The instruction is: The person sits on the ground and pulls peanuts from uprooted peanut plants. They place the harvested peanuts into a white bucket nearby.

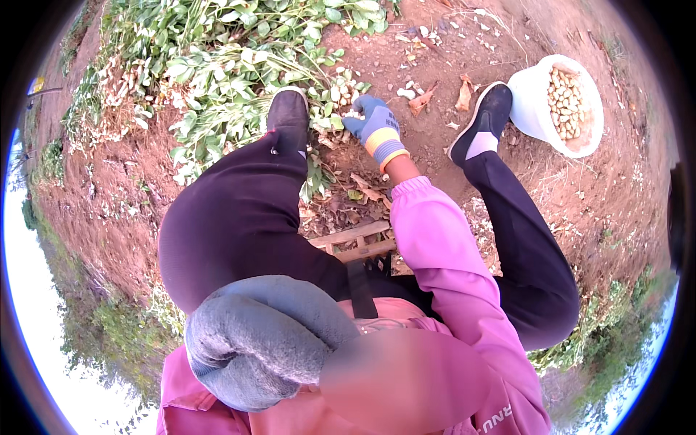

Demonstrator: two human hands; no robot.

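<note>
My right hand [376,126], in a grey-blue work glove with a yellow cuff, reaches down between my shoes. Its thumb and fingers close around pale peanut pods [354,115] at the root end of a pulled peanut plant. More pods [343,89] cluster just beyond the fingertips. Leafy peanut plants [228,81] lie heaped at the upper left, partly under my left shoe [288,111]. My left hand is out of view; a pink sleeve [187,391] shows at the lower left. A white bucket [530,100] holding peanuts [565,103] stands tilted in view beside my right shoe [489,106].
A low wooden slatted piece [361,242] is between my legs. Dry brown leaves [423,100] and bits of debris lie on the reddish soil [435,60]. A grey cloth roll [261,337] hides part of my upper body. Green growth borders the ground at both sides.
</note>
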